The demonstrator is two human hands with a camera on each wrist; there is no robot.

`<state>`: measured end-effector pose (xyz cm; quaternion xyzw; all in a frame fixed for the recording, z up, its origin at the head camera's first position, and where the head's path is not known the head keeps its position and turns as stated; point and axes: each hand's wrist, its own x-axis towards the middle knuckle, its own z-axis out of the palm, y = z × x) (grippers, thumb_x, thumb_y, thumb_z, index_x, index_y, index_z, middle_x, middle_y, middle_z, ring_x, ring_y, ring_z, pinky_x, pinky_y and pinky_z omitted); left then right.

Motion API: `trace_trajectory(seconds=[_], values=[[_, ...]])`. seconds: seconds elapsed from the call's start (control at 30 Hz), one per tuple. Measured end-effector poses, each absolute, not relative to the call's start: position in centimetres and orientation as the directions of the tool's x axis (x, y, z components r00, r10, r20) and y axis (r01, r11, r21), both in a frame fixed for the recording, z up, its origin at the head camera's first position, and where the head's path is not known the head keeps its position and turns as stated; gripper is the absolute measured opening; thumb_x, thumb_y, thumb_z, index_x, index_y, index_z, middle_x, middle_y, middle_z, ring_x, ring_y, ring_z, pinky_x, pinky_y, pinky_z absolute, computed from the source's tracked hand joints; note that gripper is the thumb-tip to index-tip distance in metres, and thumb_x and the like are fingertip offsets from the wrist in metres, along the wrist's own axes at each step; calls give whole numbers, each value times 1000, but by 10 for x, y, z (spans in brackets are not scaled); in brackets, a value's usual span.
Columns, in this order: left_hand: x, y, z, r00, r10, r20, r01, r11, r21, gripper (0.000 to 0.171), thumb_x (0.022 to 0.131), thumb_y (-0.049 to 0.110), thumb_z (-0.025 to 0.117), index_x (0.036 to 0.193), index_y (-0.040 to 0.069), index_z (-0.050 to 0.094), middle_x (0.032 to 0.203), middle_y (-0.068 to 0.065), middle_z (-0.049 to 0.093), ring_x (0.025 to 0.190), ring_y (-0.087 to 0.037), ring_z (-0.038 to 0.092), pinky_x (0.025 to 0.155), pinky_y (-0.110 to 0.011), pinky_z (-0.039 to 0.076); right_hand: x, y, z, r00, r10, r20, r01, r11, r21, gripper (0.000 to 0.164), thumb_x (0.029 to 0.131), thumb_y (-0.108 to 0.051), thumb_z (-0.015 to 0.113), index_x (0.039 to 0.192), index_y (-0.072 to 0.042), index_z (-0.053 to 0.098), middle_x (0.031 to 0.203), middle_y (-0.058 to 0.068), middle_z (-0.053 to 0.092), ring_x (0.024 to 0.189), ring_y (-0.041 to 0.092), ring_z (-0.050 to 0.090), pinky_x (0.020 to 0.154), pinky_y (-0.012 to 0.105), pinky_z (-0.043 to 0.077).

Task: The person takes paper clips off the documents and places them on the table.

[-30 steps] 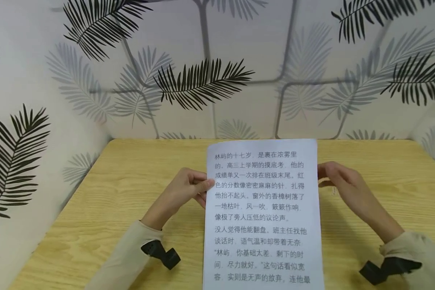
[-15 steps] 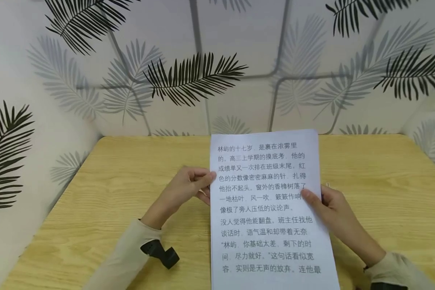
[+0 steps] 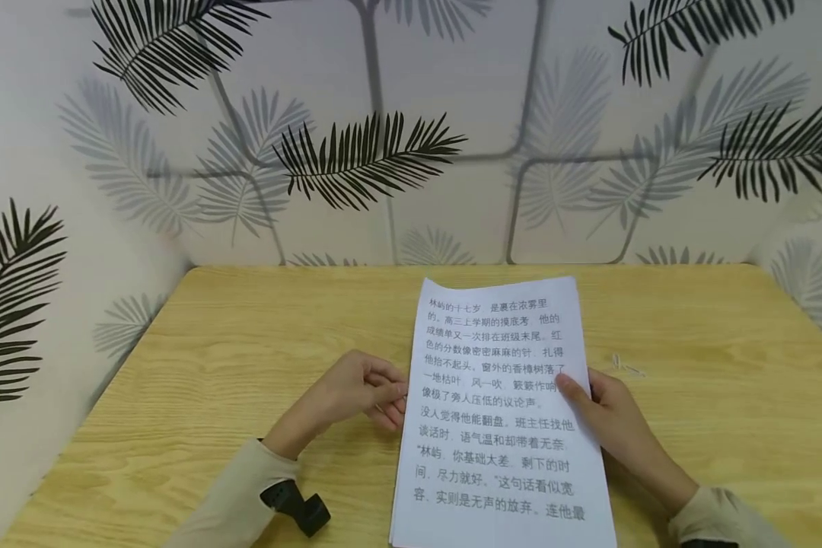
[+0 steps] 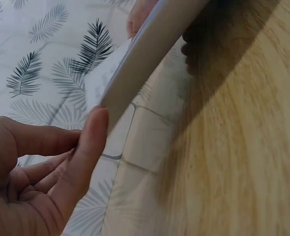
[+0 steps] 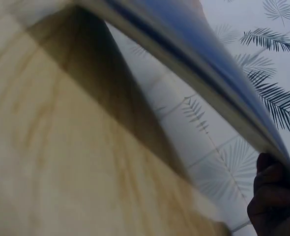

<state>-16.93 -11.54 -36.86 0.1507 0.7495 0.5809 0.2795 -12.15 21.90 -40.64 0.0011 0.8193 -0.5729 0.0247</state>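
A stack of printed paper sheets (image 3: 493,426) with large Chinese text is held up off the wooden table, its top edge bowed. My right hand (image 3: 613,415) grips its right edge, thumb on the printed face, fingers behind. Those fingers (image 5: 273,196) show dark under the stack in the right wrist view. At the left edge is my left hand (image 3: 356,396), its fingers loosely bent. In the left wrist view a fingertip (image 4: 100,118) meets the edge of the stack (image 4: 140,64), and no sheet shows between the digits.
The wooden table (image 3: 246,335) runs back to a wall (image 3: 452,213) papered with leaf patterns. To the right of the sheets lie a few small, thin, pale pieces (image 3: 630,370). A black wrist device (image 3: 296,508) sits on the left sleeve.
My right hand, beside the right edge a second ago, has moved in and taken hold of the stack. The sheets now lean further back, and the left thumb has slipped off their face.
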Motion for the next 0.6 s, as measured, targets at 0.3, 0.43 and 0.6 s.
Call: trace_trajectory(seconds=[0.3,0.43,0.6], values=[[-167,-112,-375,-726,588,-356,-156,364,918,15,96,-2,55,101,-12,65,76,-16,69,63,-23,69,63,-37,62,-125,220,-411,-991,-65,-121,90,360,-928,47,101,-31,51,127,8,52,86,14,70,62,25,69,51,38,58],[-166,-111,-375,-735,577,-355,-145,378,914,14,95,-2,55,100,-11,65,75,-15,68,63,-22,69,62,-36,61,-125,219,-412,-987,-79,-139,102,356,-929,48,101,-32,52,127,9,52,85,14,70,63,27,69,51,38,58],[-164,-112,-374,-737,577,-351,-131,388,912,14,95,-2,56,99,-11,65,75,-15,68,63,-23,69,61,-36,61,-124,219,-414,-983,-92,-161,122,336,-934,48,101,-33,52,127,8,51,85,15,70,64,29,69,53,40,59]])
